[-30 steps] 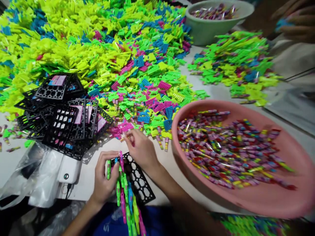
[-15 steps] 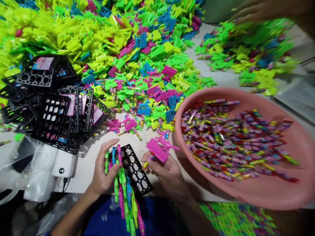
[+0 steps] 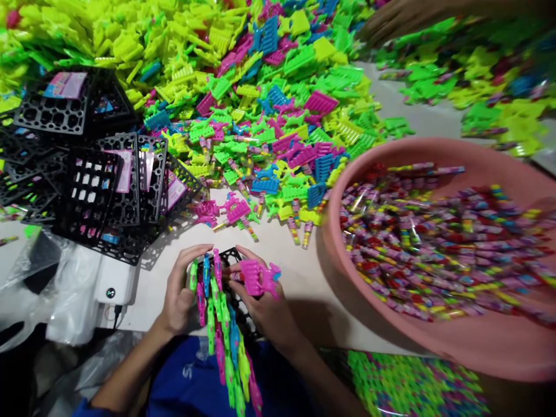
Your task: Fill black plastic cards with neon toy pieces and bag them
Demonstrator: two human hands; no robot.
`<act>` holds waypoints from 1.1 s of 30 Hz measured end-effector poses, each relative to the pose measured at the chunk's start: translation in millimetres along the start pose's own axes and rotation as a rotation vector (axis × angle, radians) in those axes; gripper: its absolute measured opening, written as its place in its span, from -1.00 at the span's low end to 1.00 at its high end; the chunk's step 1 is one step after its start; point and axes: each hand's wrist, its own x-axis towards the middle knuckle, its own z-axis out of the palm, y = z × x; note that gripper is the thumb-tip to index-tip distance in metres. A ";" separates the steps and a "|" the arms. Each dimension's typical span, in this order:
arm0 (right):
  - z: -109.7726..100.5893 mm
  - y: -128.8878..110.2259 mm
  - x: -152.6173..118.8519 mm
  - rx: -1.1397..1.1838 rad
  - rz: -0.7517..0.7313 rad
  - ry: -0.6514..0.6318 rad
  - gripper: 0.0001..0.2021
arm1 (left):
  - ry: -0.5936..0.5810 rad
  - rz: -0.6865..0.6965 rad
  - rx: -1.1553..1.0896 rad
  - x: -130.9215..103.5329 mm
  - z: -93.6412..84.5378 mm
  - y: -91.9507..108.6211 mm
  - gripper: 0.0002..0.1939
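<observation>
My left hand point(image 3: 180, 292) holds a black plastic grid tray point(image 3: 232, 272) at the table's near edge, with a row of green, pink and blue plastic toy pieces point(image 3: 221, 330) fitted along its left side. My right hand point(image 3: 260, 304) holds a pink plastic toy piece point(image 3: 256, 277) right over the grid, fingers touching the tray's top edge. Both hands meet over the tray.
A pink basin point(image 3: 347, 174) full of wrapped candy sticks point(image 3: 443, 243) stands at the right. A huge heap of neon plastic toy pieces point(image 3: 226, 75) covers the table behind. Black grid trays point(image 3: 99, 185) are stacked at left above a white device point(image 3: 113, 286). Another person's hand point(image 3: 403, 20) reaches in at top right.
My right hand reached into the pile, picked up a pink toy piece and brought it back to the grid tray. The left hand stayed on the tray.
</observation>
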 end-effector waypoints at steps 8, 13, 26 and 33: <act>0.4 24.6 -8.5 -0.184 -0.173 -0.143 -0.50 | -0.074 -0.029 0.021 -5.7 -11.9 -2.4 -0.41; -3.1 22.3 -6.8 -0.324 -0.432 -0.163 -0.43 | -0.247 -0.206 0.089 -13.2 -34.7 0.5 -0.45; 2.8 25.7 -2.2 -0.475 -0.600 -0.201 -0.11 | -0.213 -0.108 0.342 8.5 -20.8 -9.7 -0.89; -8.2 15.1 1.5 -0.410 -0.477 -0.324 -0.11 | -0.242 -0.065 0.390 9.8 -26.7 -13.9 -0.92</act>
